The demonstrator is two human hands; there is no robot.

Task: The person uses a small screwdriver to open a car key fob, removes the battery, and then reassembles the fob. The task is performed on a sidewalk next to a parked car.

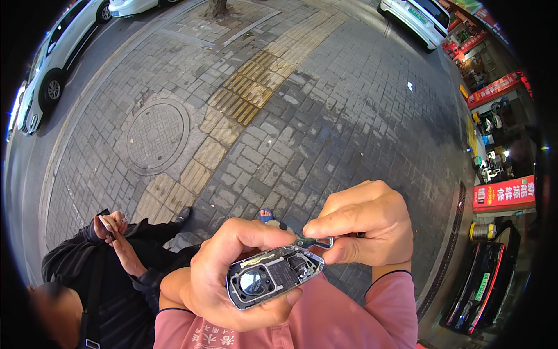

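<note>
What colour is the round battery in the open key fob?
Shiny silver; the battery sits in the key fob, seen best in the head view.

The grey brick pavement point(360, 139) is crossed by yellow ridged tiles point(241, 96); a round manhole cover point(157, 136) is set beside them, and a white car point(419, 24) is parked.

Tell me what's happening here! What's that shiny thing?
A person in a pink shirt is handling an opened silver-edged black key fob. The left hand grips it, with its round silver coin battery showing inside. The right hand pinches a small silver metal loop at the fob's tip; I can't tell if they're joined. On the left, a person in black clothes holds something small.
</note>
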